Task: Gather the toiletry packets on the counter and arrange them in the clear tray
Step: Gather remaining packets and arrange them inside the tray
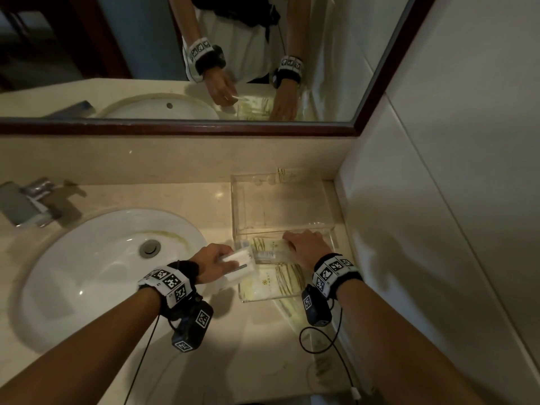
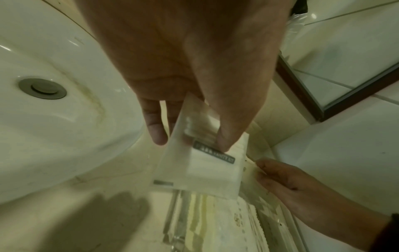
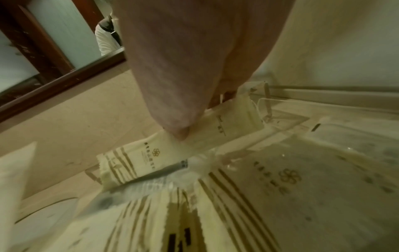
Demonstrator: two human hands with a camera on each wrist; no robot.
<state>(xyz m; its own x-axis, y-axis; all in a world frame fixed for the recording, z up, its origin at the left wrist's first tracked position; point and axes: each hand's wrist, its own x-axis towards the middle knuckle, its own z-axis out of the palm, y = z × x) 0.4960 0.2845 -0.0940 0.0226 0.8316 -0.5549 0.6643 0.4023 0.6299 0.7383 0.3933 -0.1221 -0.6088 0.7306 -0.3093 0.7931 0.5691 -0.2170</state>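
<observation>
**Two hands at the clear tray, one packet held in each**

Left hand [image 1: 214,263]: thumb and fingers pinch a translucent white vanity-kit packet [image 2: 200,163] by its upper end, grip closed on it. Packet hangs tilted, dark label strip just below the thumb tip. It sits over the left wall of the clear tray [image 1: 280,200], near the tray's front end.

Right hand [image 1: 306,248]: reaches into the tray, palm down. Right wrist view shows the thumb and fingers pinching the near end of a cream packet [image 3: 215,134] with gold stripes and a flower logo; grip closed on that packet. Its striped far end points away from the hand, toward the left hand.

Below and in front of both grips: a larger cream striped packet [image 1: 271,282] lies flat on the tray floor. Wrist views are blurred here, so whether more packets lie beneath it cannot be told.

Tray rests on the beige desk [image 1: 248,346] in the corner against the wall. White sink [image 1: 87,258] is to the left of the left grip, drain [image 1: 149,248] visible. Faucet [image 1: 26,203] stands behind the sink. Mirror [image 1: 175,54] above reflects both hands.
</observation>
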